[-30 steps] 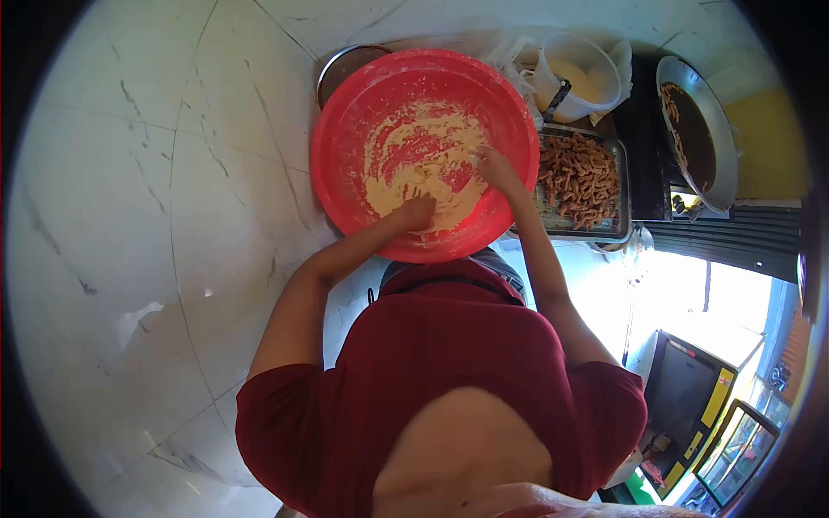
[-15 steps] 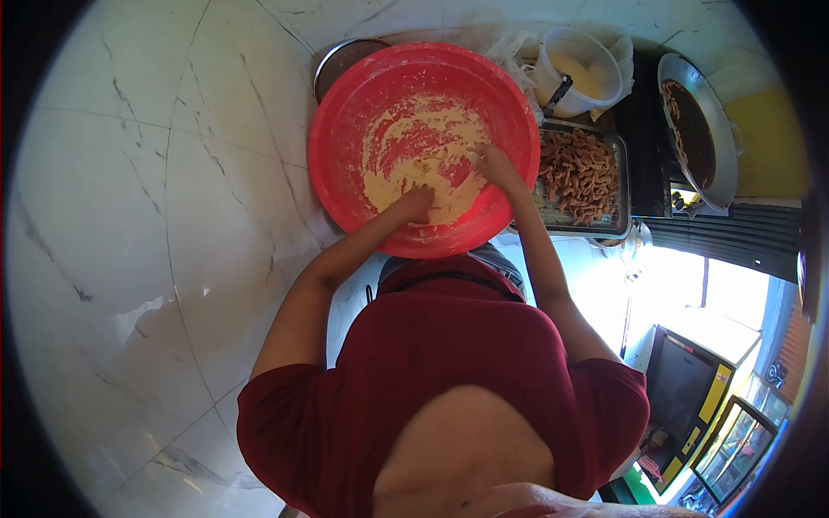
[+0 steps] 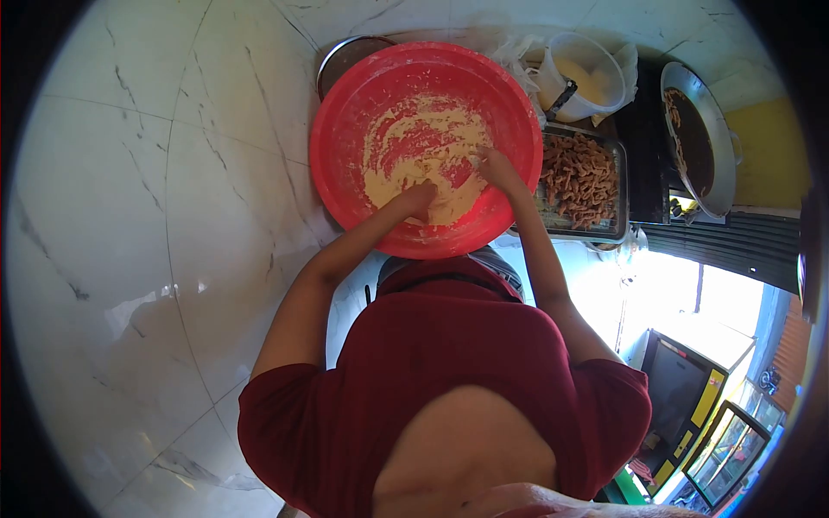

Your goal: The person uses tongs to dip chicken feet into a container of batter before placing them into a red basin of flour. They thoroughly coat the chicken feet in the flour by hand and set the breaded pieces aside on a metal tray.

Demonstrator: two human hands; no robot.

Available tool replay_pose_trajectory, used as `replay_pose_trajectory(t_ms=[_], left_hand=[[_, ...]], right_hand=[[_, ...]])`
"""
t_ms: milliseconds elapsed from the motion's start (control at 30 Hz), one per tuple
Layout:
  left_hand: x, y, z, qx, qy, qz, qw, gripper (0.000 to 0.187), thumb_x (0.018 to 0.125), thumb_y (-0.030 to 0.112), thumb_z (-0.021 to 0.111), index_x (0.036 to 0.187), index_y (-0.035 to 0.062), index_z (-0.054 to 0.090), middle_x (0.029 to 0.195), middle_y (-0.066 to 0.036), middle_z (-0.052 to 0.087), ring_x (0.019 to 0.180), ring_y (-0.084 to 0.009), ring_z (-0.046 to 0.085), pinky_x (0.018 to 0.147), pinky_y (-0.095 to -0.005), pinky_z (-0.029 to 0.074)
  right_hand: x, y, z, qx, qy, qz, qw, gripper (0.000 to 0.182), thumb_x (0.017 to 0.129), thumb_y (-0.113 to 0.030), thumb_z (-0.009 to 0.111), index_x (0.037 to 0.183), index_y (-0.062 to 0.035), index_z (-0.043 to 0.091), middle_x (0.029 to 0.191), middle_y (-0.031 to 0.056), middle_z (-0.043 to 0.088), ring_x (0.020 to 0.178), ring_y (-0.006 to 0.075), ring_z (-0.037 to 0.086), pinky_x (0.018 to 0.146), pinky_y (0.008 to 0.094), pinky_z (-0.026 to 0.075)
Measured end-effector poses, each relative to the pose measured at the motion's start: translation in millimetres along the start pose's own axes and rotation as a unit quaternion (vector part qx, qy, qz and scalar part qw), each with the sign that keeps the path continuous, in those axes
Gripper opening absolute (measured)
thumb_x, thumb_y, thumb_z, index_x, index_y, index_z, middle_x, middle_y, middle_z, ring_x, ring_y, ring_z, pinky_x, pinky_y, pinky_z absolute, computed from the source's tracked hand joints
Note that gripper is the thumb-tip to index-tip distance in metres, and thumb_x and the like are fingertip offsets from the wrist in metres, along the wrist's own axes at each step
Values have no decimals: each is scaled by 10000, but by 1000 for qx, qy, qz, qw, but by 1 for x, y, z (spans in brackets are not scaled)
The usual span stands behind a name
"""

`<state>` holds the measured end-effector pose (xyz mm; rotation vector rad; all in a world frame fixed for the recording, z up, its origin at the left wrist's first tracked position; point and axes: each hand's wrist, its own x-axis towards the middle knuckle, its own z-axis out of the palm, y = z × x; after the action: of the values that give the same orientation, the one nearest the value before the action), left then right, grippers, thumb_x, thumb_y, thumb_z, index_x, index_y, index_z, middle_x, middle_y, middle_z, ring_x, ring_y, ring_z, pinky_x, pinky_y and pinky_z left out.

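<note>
A wide red plastic basin [image 3: 341, 194] holds pale yellow flour [image 3: 384, 177], spread in a thick, uneven layer over its bottom. My left hand [image 3: 420, 200] is down in the flour near the basin's front side, its fingers curled and partly buried. Whatever those fingers hold, if anything, is hidden. At the right side of the flour is my right hand [image 3: 495, 167], its flour-dusted fingers reaching inward and apart, with nothing visible in them. Both forearms pass over the basin's near rim.
Right of the basin stands a metal tray [image 3: 623, 186] of fried brown strips [image 3: 580, 181]. Behind it are a white bucket [image 3: 606, 78] of pale batter and a plastic bag [image 3: 516, 56]. Farther right, a large wok [image 3: 721, 125] holds dark oil. A round metal lid [image 3: 332, 73] lies behind the basin.
The view has shifted very slightly. Both hands stay in the flour at nearly the same spots, and the left hand has shifted only a little.
</note>
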<state>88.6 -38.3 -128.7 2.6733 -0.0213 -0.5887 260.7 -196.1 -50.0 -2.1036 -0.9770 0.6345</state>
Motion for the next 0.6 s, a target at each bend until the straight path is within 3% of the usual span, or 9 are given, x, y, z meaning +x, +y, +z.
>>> replay_pose_trajectory(t_ms=[33,133,233,333,433,600], left_hand=[[0,7,6,-9,5,-26,1000,637,515,217,778,1071,72,503,1138,-144,475,926,-343,566,772,-413,480],[-16,31,-19,25,31,-88,995,572,531,281,764,1016,49,570,1048,-150,552,906,-326,586,756,-416,484],[-6,19,-25,-19,-89,29,995,470,595,381,711,884,21,623,852,-162,614,770,-317,597,687,-393,482],[-7,18,-51,-187,-263,-3,947,490,641,459,672,803,-2,636,752,-178,624,718,-323,605,666,-391,478],[3,-19,-38,-171,-140,-7,975,446,625,429,698,865,54,666,760,-151,640,802,-313,619,704,-388,486],[7,-32,-1,-120,105,95,983,505,593,417,725,864,1,637,789,-205,624,768,-341,607,710,-402,483]], right_hand=[[-2,-2,1,-1,-1,1,1000,217,815,-161,517,932,13,574,864,243,598,838,377,589,719,419,468],[-4,-3,-1,0,2,-20,1000,210,813,-152,511,927,8,585,857,241,600,826,366,596,714,417,470],[-1,4,3,7,-9,11,1000,215,816,-152,512,937,4,594,855,238,602,819,358,602,711,415,471],[0,7,4,-4,4,-22,1000,218,814,-142,511,956,2,592,845,230,606,809,353,606,701,413,474],[-1,6,4,3,2,-16,1000,212,815,-140,511,955,-1,587,843,232,603,807,356,604,699,411,475],[0,6,4,3,-7,-4,1000,214,794,-116,498,956,2,574,851,244,595,813,371,595,700,421,471]])
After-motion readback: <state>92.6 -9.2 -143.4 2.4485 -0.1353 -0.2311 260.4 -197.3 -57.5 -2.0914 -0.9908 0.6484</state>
